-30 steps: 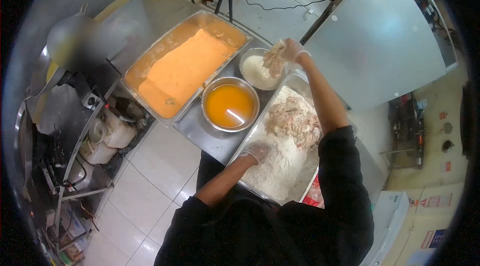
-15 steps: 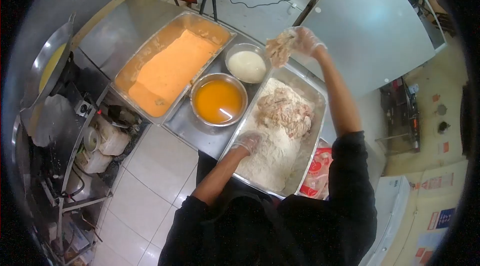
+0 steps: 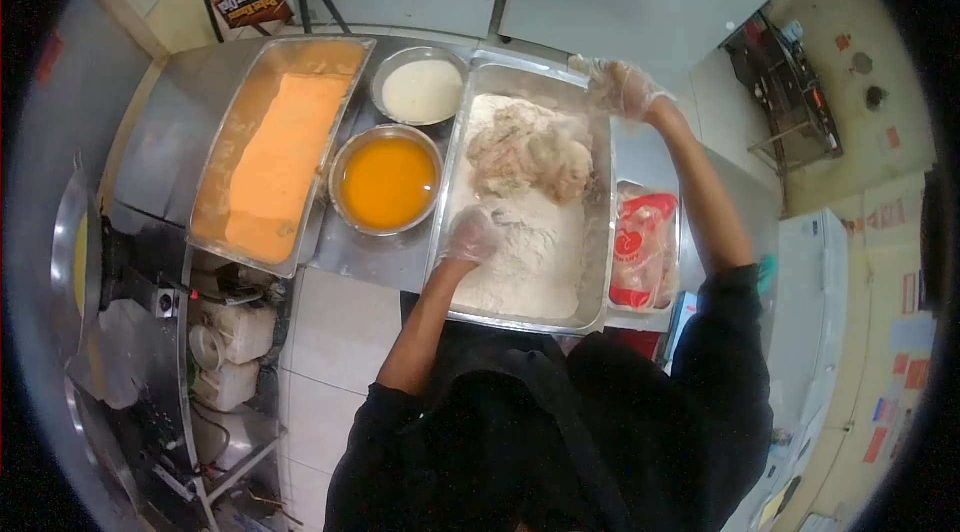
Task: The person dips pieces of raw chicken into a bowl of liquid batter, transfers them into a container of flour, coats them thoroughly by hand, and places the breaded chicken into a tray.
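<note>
Head view, far left of the frame: a wok (image 3: 65, 232) holds something yellow, seen almost edge-on. Toward the upper left, a sign (image 3: 250, 4) reading "Driver Ojol" stands behind a steel table (image 3: 180, 132). On that table, left of centre, a deep orange-stained tray (image 3: 318, 57) holds a bed of orange mix (image 3: 278, 152). To its right, a metal bowl (image 3: 333, 172) of orange-yellow liquid (image 3: 390, 182) sits just below a second bowl (image 3: 415, 53) of white liquid (image 3: 422, 92).

Next along, in the middle of the frame, is a large metal tray (image 3: 603, 232) of pale flour (image 3: 525, 267). The flour-coated pieces (image 3: 505, 157) lie heaped in its upper half, their right side blurred. The left hand (image 3: 472, 235), in a clear glove, reaches over the tray's left rim and touches the flour below the heap; whether its fingers are together or apart cannot be told.

The gloved right hand (image 3: 630, 92) is raised at the tray's upper right corner, its fingers bent and blurred, so whether they grip anything cannot be told. Below it, right of the tray, lies a red-printed plastic bag (image 3: 648, 252).
</note>
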`<move>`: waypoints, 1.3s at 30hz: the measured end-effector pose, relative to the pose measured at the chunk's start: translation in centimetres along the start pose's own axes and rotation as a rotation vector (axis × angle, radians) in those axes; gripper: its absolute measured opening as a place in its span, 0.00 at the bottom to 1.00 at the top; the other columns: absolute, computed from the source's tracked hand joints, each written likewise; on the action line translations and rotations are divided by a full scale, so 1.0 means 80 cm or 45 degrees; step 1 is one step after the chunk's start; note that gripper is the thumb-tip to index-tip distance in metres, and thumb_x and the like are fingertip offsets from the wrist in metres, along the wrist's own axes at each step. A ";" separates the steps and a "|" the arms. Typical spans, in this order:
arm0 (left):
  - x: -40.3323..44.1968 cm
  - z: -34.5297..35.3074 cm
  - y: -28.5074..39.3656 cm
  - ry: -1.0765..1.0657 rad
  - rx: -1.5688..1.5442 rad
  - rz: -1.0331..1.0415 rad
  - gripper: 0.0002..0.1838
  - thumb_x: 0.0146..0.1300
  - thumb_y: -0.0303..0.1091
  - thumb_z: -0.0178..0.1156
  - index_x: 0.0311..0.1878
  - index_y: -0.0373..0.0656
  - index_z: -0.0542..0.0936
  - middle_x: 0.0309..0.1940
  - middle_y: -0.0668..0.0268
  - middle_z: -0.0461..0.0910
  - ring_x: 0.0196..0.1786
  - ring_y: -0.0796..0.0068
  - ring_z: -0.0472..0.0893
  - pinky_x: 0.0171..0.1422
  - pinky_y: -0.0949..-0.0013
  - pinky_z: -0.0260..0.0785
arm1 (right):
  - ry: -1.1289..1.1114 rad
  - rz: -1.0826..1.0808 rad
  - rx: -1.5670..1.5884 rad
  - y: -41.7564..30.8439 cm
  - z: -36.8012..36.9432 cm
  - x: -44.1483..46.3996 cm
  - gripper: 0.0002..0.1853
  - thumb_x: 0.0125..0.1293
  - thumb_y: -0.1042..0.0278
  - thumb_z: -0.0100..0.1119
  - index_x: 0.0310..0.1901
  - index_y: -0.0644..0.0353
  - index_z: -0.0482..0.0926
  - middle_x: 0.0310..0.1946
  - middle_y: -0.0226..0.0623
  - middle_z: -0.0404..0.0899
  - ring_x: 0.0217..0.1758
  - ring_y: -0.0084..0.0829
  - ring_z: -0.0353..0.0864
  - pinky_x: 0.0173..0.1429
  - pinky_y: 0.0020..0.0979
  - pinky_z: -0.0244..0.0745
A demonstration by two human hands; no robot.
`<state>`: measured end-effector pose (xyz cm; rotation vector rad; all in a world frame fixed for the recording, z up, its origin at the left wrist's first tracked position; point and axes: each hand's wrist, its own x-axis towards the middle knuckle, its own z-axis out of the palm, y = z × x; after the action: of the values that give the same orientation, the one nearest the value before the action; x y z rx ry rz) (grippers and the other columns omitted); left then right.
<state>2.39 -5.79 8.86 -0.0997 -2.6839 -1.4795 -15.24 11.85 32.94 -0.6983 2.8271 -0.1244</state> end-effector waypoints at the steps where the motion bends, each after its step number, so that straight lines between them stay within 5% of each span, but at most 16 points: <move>1: 0.004 0.001 -0.001 0.044 -0.115 -0.014 0.13 0.49 0.36 0.62 0.31 0.37 0.74 0.25 0.53 0.77 0.30 0.59 0.78 0.35 0.64 0.68 | -0.003 0.014 0.012 0.007 0.013 -0.010 0.23 0.52 0.68 0.61 0.52 0.57 0.71 0.37 0.46 0.78 0.43 0.37 0.78 0.48 0.38 0.74; 2: 0.008 0.002 -0.003 0.024 -0.250 -0.046 0.11 0.48 0.33 0.63 0.30 0.37 0.73 0.23 0.60 0.77 0.28 0.71 0.76 0.34 0.70 0.68 | 0.005 -0.117 0.062 0.019 0.035 -0.017 0.26 0.52 0.68 0.61 0.54 0.54 0.68 0.38 0.44 0.79 0.43 0.35 0.78 0.50 0.38 0.73; 6: 0.010 0.000 0.016 -0.171 -0.893 -0.241 0.10 0.48 0.29 0.60 0.33 0.37 0.73 0.22 0.61 0.76 0.27 0.67 0.77 0.36 0.69 0.69 | -0.145 -0.548 0.651 0.040 0.143 -0.041 0.31 0.51 0.61 0.63 0.59 0.47 0.65 0.43 0.40 0.78 0.46 0.35 0.78 0.56 0.37 0.72; 9: 0.011 0.010 -0.006 -0.202 -0.599 -0.107 0.08 0.49 0.29 0.61 0.31 0.38 0.74 0.28 0.67 0.77 0.30 0.80 0.75 0.36 0.76 0.67 | -0.098 -0.494 0.557 -0.005 0.204 -0.074 0.28 0.48 0.54 0.63 0.51 0.58 0.70 0.39 0.46 0.77 0.43 0.41 0.77 0.50 0.38 0.72; 11: 0.010 0.022 -0.028 -0.265 -0.337 0.048 0.08 0.50 0.28 0.59 0.33 0.38 0.74 0.31 0.66 0.77 0.32 0.77 0.75 0.39 0.75 0.67 | -0.067 -0.415 0.241 -0.011 0.257 -0.084 0.26 0.47 0.53 0.63 0.41 0.66 0.73 0.33 0.51 0.76 0.39 0.45 0.76 0.44 0.41 0.71; 14: 0.008 0.031 -0.040 -0.123 0.385 0.567 0.08 0.52 0.31 0.57 0.34 0.38 0.73 0.34 0.65 0.77 0.35 0.70 0.76 0.42 0.72 0.67 | -0.051 -0.288 0.508 -0.013 0.317 -0.092 0.24 0.45 0.53 0.64 0.34 0.69 0.73 0.28 0.54 0.74 0.35 0.48 0.74 0.40 0.42 0.68; 17: 0.009 0.015 -0.016 -0.159 0.696 0.894 0.09 0.54 0.33 0.57 0.35 0.37 0.73 0.31 0.63 0.77 0.35 0.63 0.77 0.42 0.69 0.68 | 0.054 -0.186 0.560 -0.010 0.337 -0.114 0.22 0.46 0.56 0.65 0.33 0.69 0.73 0.28 0.53 0.74 0.33 0.48 0.74 0.40 0.40 0.69; 18: 0.009 0.018 -0.016 -0.168 0.693 0.894 0.09 0.54 0.33 0.57 0.35 0.37 0.73 0.31 0.63 0.77 0.35 0.63 0.77 0.42 0.69 0.68 | 0.050 -0.180 0.565 -0.005 0.341 -0.118 0.22 0.46 0.56 0.65 0.33 0.69 0.73 0.28 0.53 0.74 0.33 0.48 0.74 0.40 0.40 0.69; 20: 0.007 0.024 -0.015 -0.457 0.142 0.249 0.11 0.54 0.34 0.57 0.35 0.37 0.73 0.29 0.60 0.77 0.33 0.61 0.77 0.42 0.66 0.68 | -0.077 -0.071 0.620 0.009 0.345 -0.130 0.22 0.46 0.64 0.64 0.42 0.65 0.75 0.33 0.52 0.75 0.38 0.45 0.74 0.41 0.39 0.69; 23: 0.003 0.017 0.000 -0.468 0.028 -0.073 0.12 0.52 0.34 0.58 0.36 0.36 0.72 0.26 0.56 0.76 0.32 0.57 0.77 0.41 0.62 0.68 | -0.058 -0.030 0.807 0.037 0.346 -0.142 0.22 0.45 0.66 0.63 0.44 0.65 0.75 0.34 0.50 0.76 0.37 0.45 0.75 0.40 0.38 0.70; 26: 0.000 0.014 0.007 -0.335 0.166 0.078 0.14 0.51 0.35 0.59 0.36 0.36 0.71 0.26 0.54 0.76 0.31 0.54 0.76 0.39 0.60 0.68 | -0.047 0.065 0.661 -0.008 0.211 -0.173 0.12 0.50 0.69 0.59 0.35 0.66 0.74 0.34 0.51 0.76 0.40 0.47 0.76 0.45 0.39 0.70; 29: 0.006 0.051 -0.021 -0.276 0.294 0.324 0.15 0.52 0.36 0.57 0.38 0.36 0.70 0.27 0.52 0.76 0.31 0.51 0.76 0.38 0.58 0.67 | 0.034 0.000 0.621 0.060 0.302 -0.171 0.12 0.53 0.69 0.57 0.38 0.66 0.73 0.38 0.52 0.75 0.43 0.47 0.75 0.46 0.39 0.70; 32: 0.041 0.079 -0.003 -0.614 0.441 0.109 0.16 0.53 0.39 0.56 0.39 0.37 0.70 0.28 0.50 0.76 0.32 0.52 0.76 0.38 0.57 0.67 | 0.013 0.012 0.653 0.023 0.242 -0.182 0.15 0.50 0.65 0.59 0.36 0.66 0.72 0.32 0.50 0.74 0.37 0.48 0.74 0.41 0.39 0.69; 36: 0.092 0.118 -0.014 -0.680 0.461 0.073 0.10 0.52 0.33 0.53 0.33 0.35 0.73 0.26 0.48 0.76 0.34 0.54 0.77 0.38 0.57 0.68 | -0.180 0.167 0.373 0.031 0.296 -0.190 0.18 0.52 0.63 0.59 0.42 0.65 0.71 0.34 0.52 0.75 0.42 0.50 0.74 0.44 0.40 0.69; 39: 0.100 0.121 -0.019 -0.824 0.303 0.354 0.09 0.51 0.31 0.53 0.31 0.35 0.76 0.26 0.54 0.78 0.31 0.61 0.77 0.39 0.64 0.68 | -0.079 0.058 0.511 0.045 0.350 -0.200 0.19 0.53 0.64 0.57 0.45 0.65 0.72 0.40 0.53 0.75 0.44 0.49 0.74 0.46 0.39 0.69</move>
<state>-6.07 1.74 3.24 -1.0515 -3.1105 -1.1758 3.57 21.73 8.44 -0.5349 2.6352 -0.6295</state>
